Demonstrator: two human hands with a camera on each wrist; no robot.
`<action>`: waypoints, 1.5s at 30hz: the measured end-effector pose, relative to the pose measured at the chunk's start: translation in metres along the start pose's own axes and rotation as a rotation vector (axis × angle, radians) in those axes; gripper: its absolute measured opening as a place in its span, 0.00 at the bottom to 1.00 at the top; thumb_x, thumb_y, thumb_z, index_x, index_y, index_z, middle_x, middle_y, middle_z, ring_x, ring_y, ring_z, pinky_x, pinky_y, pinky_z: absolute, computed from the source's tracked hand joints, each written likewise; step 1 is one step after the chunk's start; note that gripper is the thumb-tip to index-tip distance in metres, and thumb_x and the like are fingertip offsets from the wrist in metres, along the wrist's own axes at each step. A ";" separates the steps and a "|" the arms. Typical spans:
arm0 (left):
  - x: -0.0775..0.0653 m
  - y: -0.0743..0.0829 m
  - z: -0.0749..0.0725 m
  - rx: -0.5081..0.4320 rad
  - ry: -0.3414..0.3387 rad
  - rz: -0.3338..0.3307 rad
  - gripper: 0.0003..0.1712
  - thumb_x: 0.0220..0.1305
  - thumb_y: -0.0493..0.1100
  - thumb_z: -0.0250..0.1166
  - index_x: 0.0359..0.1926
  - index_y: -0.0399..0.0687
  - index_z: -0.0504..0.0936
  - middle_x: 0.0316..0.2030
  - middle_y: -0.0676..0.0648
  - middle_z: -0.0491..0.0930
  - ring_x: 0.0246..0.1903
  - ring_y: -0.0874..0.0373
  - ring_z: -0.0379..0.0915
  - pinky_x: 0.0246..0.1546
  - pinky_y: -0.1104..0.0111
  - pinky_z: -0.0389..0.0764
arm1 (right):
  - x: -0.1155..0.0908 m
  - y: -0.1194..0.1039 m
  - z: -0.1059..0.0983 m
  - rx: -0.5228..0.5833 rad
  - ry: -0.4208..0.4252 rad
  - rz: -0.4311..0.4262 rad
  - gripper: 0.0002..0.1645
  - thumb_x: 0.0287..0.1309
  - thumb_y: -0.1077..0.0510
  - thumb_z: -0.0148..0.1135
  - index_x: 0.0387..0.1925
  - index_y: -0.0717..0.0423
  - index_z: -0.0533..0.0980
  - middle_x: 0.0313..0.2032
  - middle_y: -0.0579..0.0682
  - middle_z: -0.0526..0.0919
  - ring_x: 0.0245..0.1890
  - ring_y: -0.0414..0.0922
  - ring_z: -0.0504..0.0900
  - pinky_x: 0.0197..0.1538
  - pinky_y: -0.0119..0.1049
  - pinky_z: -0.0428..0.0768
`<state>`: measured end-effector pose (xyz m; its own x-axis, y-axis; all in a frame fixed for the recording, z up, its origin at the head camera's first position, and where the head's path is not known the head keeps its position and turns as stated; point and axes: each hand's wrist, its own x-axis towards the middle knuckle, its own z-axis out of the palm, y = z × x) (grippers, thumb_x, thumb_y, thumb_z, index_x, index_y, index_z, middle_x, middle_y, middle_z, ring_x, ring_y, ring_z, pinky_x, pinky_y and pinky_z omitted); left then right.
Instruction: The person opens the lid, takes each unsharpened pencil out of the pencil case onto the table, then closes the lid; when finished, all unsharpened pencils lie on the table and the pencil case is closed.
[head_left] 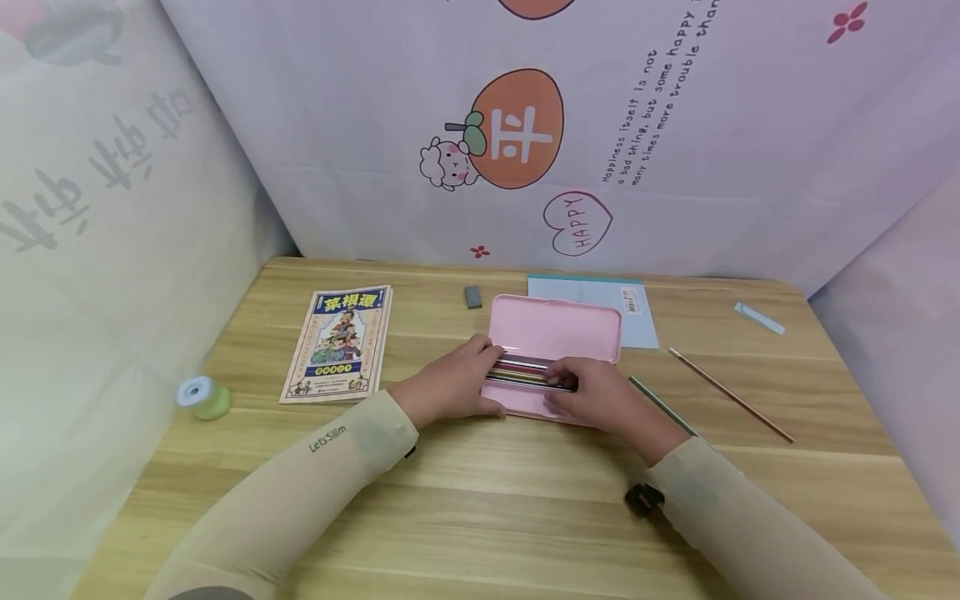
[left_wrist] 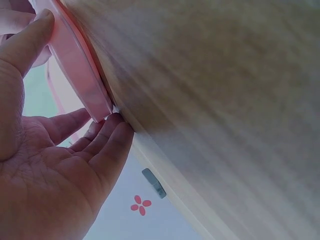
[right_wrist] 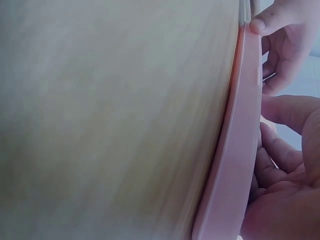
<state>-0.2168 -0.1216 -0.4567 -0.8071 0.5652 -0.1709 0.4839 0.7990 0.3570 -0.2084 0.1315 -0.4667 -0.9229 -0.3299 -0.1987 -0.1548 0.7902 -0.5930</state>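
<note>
A pink pencil case (head_left: 536, 406) lies on the table with its lid (head_left: 555, 329) raised, and several colored pencils (head_left: 517, 372) lie inside. My left hand (head_left: 456, 383) holds the case's left end; in the left wrist view its thumb (left_wrist: 30, 42) is on the near rim and its fingers (left_wrist: 112, 140) curve about the end. My right hand (head_left: 600, 396) reaches into the right part of the case, its bent fingers at the pencil ends. In the right wrist view the case wall (right_wrist: 235, 135) hides its fingertips, so any grip on a pencil cannot be made out.
A green pencil (head_left: 663, 404) and a brown pencil (head_left: 731, 392) lie to the right. Behind the case are a light-blue notebook (head_left: 641, 329) and a grey eraser (head_left: 472, 297). A book (head_left: 333, 346) and a green bottle (head_left: 210, 400) stand left; a pale blue strip (head_left: 759, 317) lies far right.
</note>
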 end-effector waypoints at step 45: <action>0.002 0.003 -0.001 -0.007 -0.014 -0.022 0.57 0.58 0.69 0.74 0.77 0.44 0.63 0.66 0.45 0.65 0.59 0.56 0.68 0.66 0.64 0.72 | -0.015 0.009 -0.027 0.068 0.125 -0.080 0.05 0.65 0.57 0.68 0.42 0.51 0.83 0.37 0.48 0.83 0.37 0.47 0.76 0.41 0.41 0.78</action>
<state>-0.2170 -0.1187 -0.4554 -0.8129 0.5501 -0.1913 0.4635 0.8100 0.3594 -0.2056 0.1577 -0.4479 -0.9460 -0.3198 -0.0523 -0.2091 0.7257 -0.6554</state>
